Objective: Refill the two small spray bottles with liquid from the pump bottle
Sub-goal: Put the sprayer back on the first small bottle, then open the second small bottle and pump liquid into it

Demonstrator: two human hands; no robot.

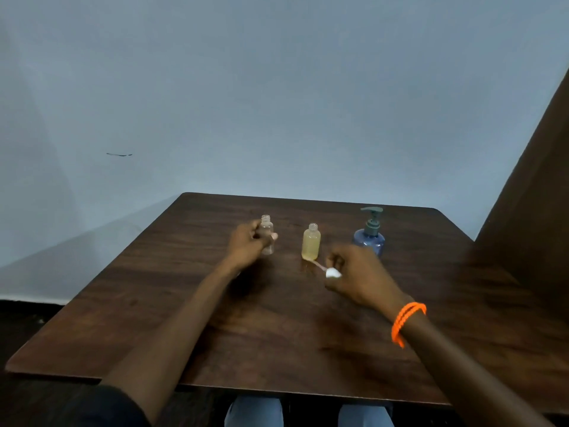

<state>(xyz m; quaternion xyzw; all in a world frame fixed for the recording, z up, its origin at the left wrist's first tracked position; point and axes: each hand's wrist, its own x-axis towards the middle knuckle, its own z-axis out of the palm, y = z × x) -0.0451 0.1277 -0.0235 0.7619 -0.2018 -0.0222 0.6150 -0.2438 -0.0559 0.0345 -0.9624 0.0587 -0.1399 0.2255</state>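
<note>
Gripping the clear bottle point(267, 235), the left hand point(250, 244) has its fingers and thumb curled round the body of that bottle, which stands upright on the table point(277, 318) toward the far left of the group. This bottle has no cap on its threaded neck and looks empty. Just to its right, apart from it, the yellow bottle point(311, 242) stands upright, also uncapped and filled nearly to the shoulder with pale yellow liquid. The right hand point(357, 272) lies near the yellow bottle, on its near right side, and pinches a white spray cap point(333, 273) between curled fingers. A thin dip tube point(317, 265) runs from the cap toward the base of the yellow bottle; whether it touches the bottle cannot be told. The pump bottle point(369, 234), blue with a grey-green pump head, stands upright farther right, just beyond the right hand and partly hidden by it. An orange bracelet point(406, 322) circles the right wrist. A plain wall point(277, 87) rises behind the table.
</note>
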